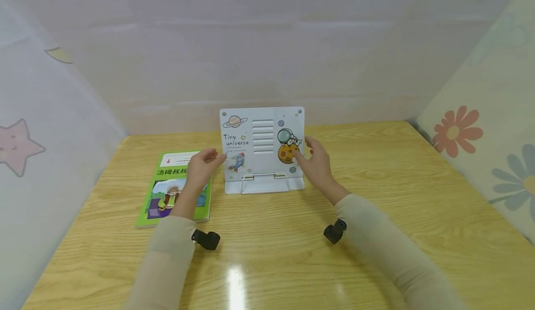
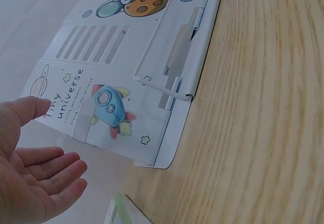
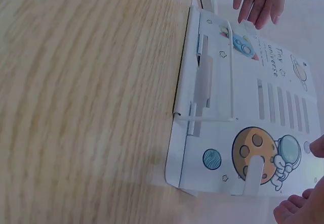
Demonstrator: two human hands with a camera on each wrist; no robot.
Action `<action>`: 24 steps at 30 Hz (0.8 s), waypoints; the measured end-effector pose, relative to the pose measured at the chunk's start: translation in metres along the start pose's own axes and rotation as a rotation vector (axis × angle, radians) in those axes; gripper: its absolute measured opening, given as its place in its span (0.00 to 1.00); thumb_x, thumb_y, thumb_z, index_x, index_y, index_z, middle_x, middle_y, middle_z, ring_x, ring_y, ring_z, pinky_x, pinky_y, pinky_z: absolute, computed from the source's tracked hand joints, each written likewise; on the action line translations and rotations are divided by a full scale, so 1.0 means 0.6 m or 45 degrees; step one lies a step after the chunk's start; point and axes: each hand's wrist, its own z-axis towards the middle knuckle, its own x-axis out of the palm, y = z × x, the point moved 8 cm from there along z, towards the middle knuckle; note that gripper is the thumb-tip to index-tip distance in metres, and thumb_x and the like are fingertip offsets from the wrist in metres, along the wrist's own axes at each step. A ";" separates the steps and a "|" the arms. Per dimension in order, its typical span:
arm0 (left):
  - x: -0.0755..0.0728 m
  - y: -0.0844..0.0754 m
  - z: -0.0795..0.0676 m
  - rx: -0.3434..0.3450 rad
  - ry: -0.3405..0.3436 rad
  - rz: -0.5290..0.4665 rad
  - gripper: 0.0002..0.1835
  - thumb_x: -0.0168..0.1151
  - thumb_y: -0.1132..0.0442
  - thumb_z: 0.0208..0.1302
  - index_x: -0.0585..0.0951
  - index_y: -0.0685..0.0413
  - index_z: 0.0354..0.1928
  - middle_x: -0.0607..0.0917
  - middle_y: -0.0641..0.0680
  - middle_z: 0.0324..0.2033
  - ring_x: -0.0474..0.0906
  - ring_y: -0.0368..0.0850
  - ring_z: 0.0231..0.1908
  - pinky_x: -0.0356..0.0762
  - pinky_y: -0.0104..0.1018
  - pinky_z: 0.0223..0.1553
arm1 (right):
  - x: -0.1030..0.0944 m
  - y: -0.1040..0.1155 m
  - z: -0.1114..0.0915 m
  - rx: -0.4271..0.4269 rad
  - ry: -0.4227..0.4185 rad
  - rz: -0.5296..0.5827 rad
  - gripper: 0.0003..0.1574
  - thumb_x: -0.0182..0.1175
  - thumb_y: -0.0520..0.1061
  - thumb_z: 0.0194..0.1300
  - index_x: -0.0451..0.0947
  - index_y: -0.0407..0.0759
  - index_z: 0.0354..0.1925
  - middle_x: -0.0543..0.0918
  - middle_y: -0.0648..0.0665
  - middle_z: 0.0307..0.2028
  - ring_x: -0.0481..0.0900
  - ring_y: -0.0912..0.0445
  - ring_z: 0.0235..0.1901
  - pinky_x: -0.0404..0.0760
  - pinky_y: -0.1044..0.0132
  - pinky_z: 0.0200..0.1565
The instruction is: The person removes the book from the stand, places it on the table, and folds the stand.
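A white metal book stand (image 1: 262,166) printed with "Tiny universe", a rocket and an astronaut stands upright on the table. Its folded wire page holder (image 1: 265,191) is at the bottom front. My left hand (image 1: 202,168) is at the stand's left edge; in the left wrist view its thumb and fingers are spread apart with nothing between them. Beside the right edge is my right hand (image 1: 318,166), thumb in front of the board and fingers past the edge. In the right wrist view, that hand (image 3: 306,206) is partly cut off and appears not to grip the board.
A green picture-covered book (image 1: 167,196) lies flat left of the stand, partly under my left forearm. The wooden table (image 1: 267,254) extends to both sides. Behind stands a pale cloth wall (image 1: 267,59), with printed side walls left and right.
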 end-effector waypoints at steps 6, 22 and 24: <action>0.027 0.003 0.009 0.001 0.039 0.076 0.29 0.59 0.51 0.53 0.69 0.59 0.54 0.72 0.58 0.51 0.68 0.51 0.50 0.67 0.39 0.49 | 0.014 -0.048 0.005 0.246 0.130 -0.054 0.37 0.54 0.45 0.58 0.54 0.28 0.59 0.61 0.32 0.56 0.59 0.43 0.56 0.61 0.53 0.54; 0.052 -0.009 0.005 0.064 -0.030 0.255 0.19 0.59 0.58 0.52 0.75 0.60 0.46 0.78 0.58 0.40 0.72 0.49 0.38 0.73 0.38 0.38 | 0.051 -0.088 0.017 0.347 0.157 -0.079 0.27 0.54 0.47 0.58 0.66 0.33 0.52 0.70 0.36 0.52 0.63 0.48 0.54 0.64 0.56 0.53; 0.052 -0.009 0.005 0.071 -0.045 0.287 0.19 0.59 0.58 0.51 0.75 0.60 0.44 0.79 0.58 0.38 0.73 0.49 0.37 0.73 0.38 0.37 | 0.050 -0.086 0.019 0.323 0.159 -0.085 0.26 0.54 0.46 0.58 0.67 0.33 0.51 0.70 0.36 0.52 0.64 0.48 0.54 0.65 0.56 0.53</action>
